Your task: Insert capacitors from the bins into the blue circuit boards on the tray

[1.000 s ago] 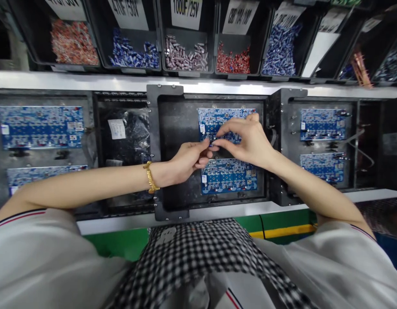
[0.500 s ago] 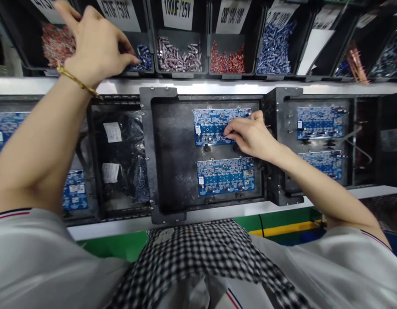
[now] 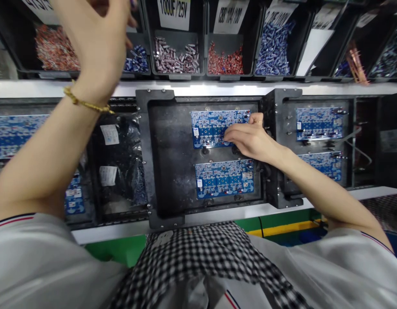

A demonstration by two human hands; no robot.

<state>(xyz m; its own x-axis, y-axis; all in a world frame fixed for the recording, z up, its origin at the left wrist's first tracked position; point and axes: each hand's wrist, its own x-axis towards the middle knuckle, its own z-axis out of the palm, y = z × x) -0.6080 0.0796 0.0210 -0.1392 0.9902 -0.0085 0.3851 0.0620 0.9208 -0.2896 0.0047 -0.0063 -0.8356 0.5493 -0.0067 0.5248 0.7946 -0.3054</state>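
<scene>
A smooth white tabletop is shown in strips along both sides of a line of dark trays. Behind it, a row of black bins is ranged, slope-walled. In the middle, a shallow rectangular tray is framed in scuffed matt black, bracketed at its left corners. To its left, crinkled, glossy dark film is seen. The left hand is raised over the bins, cut by the upper frame edge; how wide its fingers are spread, and whether anything is held, cannot be told. The right hand is lowered to the upper board, fingertips drawn narrowly together at its surface; any part between them is hidden. That board is laid flat in the tray, thin, blue and densely speckled; the lower board is set parallel and apart from it. Loose cylinders are heaped in the bins: pinkish, metallic ones and blue ones. Small red pieces are piled between. A knobbly gold-coloured bracelet is worn at the left wrist, a slim ring on the right hand.
</scene>
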